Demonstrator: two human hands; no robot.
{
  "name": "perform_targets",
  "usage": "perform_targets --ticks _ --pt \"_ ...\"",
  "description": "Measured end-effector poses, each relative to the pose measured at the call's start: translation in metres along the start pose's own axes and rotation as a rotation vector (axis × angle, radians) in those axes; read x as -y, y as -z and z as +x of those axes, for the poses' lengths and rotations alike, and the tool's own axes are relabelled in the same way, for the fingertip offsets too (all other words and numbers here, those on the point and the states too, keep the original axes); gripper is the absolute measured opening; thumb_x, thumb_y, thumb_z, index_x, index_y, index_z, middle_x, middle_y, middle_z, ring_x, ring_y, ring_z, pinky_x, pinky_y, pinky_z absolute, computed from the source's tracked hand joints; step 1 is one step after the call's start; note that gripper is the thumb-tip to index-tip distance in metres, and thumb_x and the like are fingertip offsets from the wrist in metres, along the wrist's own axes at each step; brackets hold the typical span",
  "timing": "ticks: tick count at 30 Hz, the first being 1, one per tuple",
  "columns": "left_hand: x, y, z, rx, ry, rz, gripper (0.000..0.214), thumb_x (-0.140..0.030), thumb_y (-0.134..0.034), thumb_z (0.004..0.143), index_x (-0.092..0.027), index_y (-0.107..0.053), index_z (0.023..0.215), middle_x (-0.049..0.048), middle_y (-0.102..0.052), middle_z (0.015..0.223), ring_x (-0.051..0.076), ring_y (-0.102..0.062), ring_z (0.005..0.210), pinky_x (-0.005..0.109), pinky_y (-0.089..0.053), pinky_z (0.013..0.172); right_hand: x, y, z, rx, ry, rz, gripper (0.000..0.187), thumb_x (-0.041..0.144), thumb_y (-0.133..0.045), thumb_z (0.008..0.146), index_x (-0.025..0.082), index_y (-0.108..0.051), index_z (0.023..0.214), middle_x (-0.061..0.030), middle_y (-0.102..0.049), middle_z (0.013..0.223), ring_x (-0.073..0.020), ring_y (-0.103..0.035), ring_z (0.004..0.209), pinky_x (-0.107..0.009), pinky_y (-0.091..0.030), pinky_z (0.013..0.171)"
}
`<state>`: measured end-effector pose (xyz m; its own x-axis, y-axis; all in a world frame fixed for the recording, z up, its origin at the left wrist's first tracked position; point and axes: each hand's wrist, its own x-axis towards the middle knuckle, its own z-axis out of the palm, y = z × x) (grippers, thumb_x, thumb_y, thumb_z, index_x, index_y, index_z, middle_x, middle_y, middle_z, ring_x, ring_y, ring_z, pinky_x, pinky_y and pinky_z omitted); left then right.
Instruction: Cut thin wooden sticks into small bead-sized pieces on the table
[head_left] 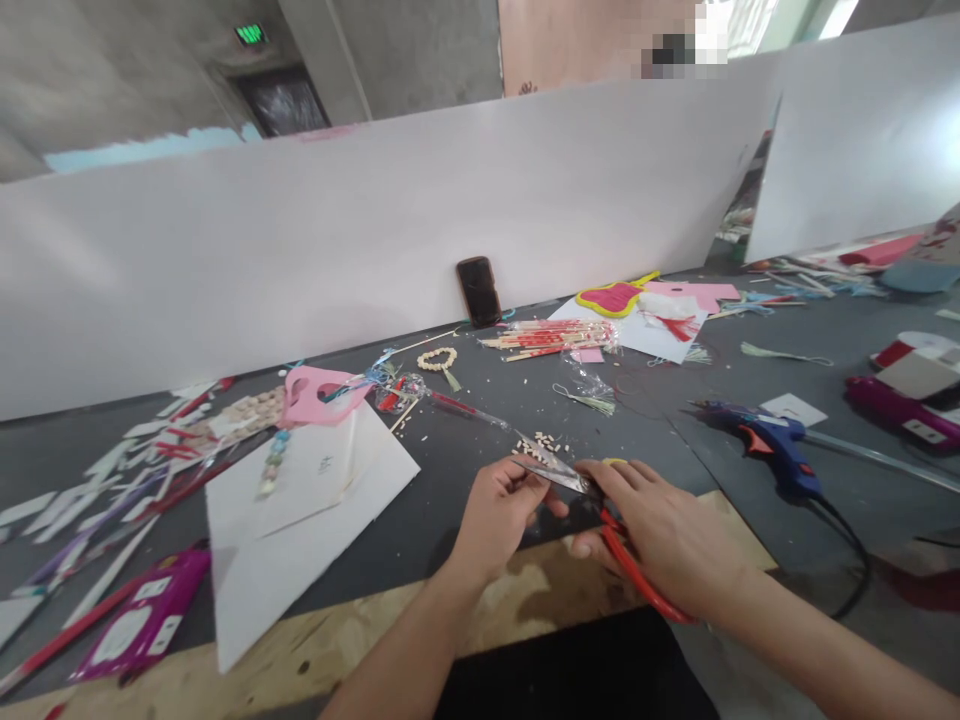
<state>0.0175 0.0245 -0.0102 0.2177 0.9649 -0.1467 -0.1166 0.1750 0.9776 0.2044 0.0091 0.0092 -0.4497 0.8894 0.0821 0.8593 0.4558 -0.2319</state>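
Red-handled scissors (564,480) are in my right hand (667,525), with the blades pointing left across the front of the table. My left hand (504,505) is closed in a pinch at the blade tips. Whatever lies between its fingers is too small to make out. Just beyond the blades is a scatter of small pale cut pieces (551,445). A clear plastic strip with red in it (457,405) runs from there to the back left. A heart-shaped ring of pale beads with a tassel (437,360) lies farther back.
A phone (478,290) leans on the white partition (360,230). Bundled red-and-pale sticks (555,338) lie before it. White boards (300,530) and a purple packet (146,615) are at left. At right is a blue glue gun (780,455), its cord trailing forward.
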Motion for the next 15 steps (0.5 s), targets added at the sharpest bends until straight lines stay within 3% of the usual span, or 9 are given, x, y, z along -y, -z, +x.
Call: perform_targets --ticks 7,10,15 --pt "-0.009 0.002 -0.001 0.067 0.036 0.019 0.019 -0.033 -0.062 0.078 -0.014 -0.063 0.076 0.0012 -0.063 0.056 0.004 -0.025 0.038 0.020 -0.016 0.039 0.000 -0.004 0.001 -0.083 0.080 -0.051 0.037 0.035 -0.047 0.088 0.017 -0.052 0.120 -0.0135 -0.066 0.105 -0.0286 -0.060 0.098 -0.040 -0.051 0.074" --pt "-0.005 0.003 0.000 0.052 0.054 0.005 0.023 -0.036 -0.063 0.077 -0.014 -0.063 0.076 0.0010 -0.062 0.055 0.004 -0.024 0.037 0.020 -0.015 0.038 0.001 -0.006 0.003 -0.106 0.096 -0.069 0.028 0.034 -0.045 0.090 0.019 -0.056 0.111 -0.0108 -0.068 0.094 -0.0260 -0.064 0.086 -0.036 -0.049 0.067" --pt "0.003 0.005 0.003 -0.034 0.022 0.110 0.025 -0.036 -0.058 0.082 -0.013 -0.062 0.073 0.0027 -0.066 0.059 0.005 -0.031 0.038 0.019 -0.021 0.040 0.005 -0.004 0.005 0.040 0.018 -0.007 0.019 0.035 -0.044 0.092 0.022 -0.054 0.084 -0.0036 -0.067 0.072 -0.0187 -0.063 0.059 -0.026 -0.039 0.051"
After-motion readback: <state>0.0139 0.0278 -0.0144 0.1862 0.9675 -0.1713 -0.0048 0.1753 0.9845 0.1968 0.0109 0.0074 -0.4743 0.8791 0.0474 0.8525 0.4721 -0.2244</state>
